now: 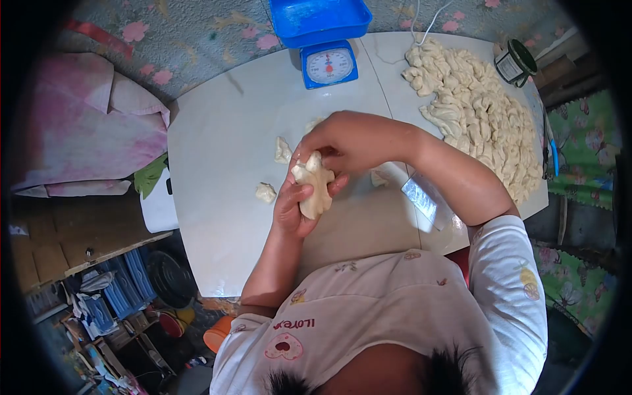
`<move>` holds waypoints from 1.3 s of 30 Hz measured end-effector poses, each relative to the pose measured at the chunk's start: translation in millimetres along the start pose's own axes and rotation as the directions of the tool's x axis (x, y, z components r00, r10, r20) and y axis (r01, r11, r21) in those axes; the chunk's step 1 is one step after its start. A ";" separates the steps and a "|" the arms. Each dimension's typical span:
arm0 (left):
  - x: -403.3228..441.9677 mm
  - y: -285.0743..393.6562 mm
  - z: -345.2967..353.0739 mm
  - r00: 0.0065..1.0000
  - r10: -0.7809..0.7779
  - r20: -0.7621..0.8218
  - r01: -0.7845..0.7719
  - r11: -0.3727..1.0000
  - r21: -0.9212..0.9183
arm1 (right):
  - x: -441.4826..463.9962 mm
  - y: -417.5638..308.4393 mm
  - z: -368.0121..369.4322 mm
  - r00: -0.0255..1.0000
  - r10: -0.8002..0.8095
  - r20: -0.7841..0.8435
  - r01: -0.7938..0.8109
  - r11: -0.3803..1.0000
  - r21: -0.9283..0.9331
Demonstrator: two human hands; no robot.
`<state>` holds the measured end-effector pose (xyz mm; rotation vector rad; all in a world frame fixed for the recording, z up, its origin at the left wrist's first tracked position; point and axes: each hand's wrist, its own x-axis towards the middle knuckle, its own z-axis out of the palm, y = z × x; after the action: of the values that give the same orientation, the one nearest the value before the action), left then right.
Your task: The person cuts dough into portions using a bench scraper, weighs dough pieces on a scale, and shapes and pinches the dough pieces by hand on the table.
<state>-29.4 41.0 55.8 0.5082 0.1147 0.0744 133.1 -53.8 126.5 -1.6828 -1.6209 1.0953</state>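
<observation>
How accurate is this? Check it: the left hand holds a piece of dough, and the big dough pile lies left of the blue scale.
The side is wrong: the head view shows the big dough pile lying right of the blue scale. The left hand does hold a piece of dough.

Pink flowers [135, 31] dot the grey wall [197, 41]; green curtains [586, 139] hang right; cluttered shelves [133, 333] stand lower left.

white table [217, 145] | blue scale [329, 64] at far edge | dough heap [484, 105] right | loose dough pieces [265, 192] | shiny flat plate [421, 199]
</observation>
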 end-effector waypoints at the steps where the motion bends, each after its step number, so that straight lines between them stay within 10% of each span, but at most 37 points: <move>1: -1.4 0.8 6.3 1.000 -0.001 0.007 0.000 0.999 0.051 | -0.9 2.4 -2.6 0.999 0.036 -0.034 -0.035 0.999 0.040; 6: -2.5 1.7 9.2 0.998 0.000 -0.056 0.000 1.000 -0.002 | -16.4 -7.4 21.2 0.975 -0.130 -0.180 0.110 0.987 -0.113; 9: 0.0 0.9 12.5 0.981 0.028 -0.191 -0.063 0.982 -0.177 | -17.1 -5.6 41.1 0.881 -0.335 -0.335 0.078 0.799 -0.596; 12: 2.5 -1.7 3.2 0.991 0.014 -0.134 -0.046 0.971 -0.234 | -14.7 6.2 34.5 0.939 -0.202 -0.278 0.061 0.894 -0.444; 14: 3.4 -8.2 4.8 0.986 0.026 -0.162 -0.022 0.999 0.025 | -15.3 14.3 19.3 0.948 0.139 -0.286 -0.053 0.956 0.287; 17: 4.1 -5.7 -0.4 0.997 0.026 -0.068 -0.023 0.999 0.045 | -16.9 23.4 12.6 0.899 0.261 -0.351 0.078 0.693 0.717; 22: 10.1 2.0 29.7 0.974 0.124 -0.188 -0.115 0.992 0.057 | -23.2 23.3 14.1 0.892 0.036 -0.450 0.154 0.912 0.379; 27: 14.7 -6.6 17.9 0.889 0.455 -0.061 -0.345 0.750 0.564 | -40.3 15.4 19.4 0.926 0.152 -0.344 0.021 0.892 0.451; 37: 6.5 -6.2 29.9 0.961 0.267 0.066 -0.154 0.322 0.934 | -60.1 20.7 57.0 0.842 0.171 -0.511 0.150 0.836 0.527; 39: 2.3 -5.1 26.9 0.979 0.204 -0.023 -0.080 0.481 0.873 | -63.9 22.1 61.4 0.775 0.286 -0.563 0.246 0.684 0.686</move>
<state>-23.4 23.7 76.4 1.5695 0.2364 0.2193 96.9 -128.2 87.8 -1.2764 -0.5684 0.8554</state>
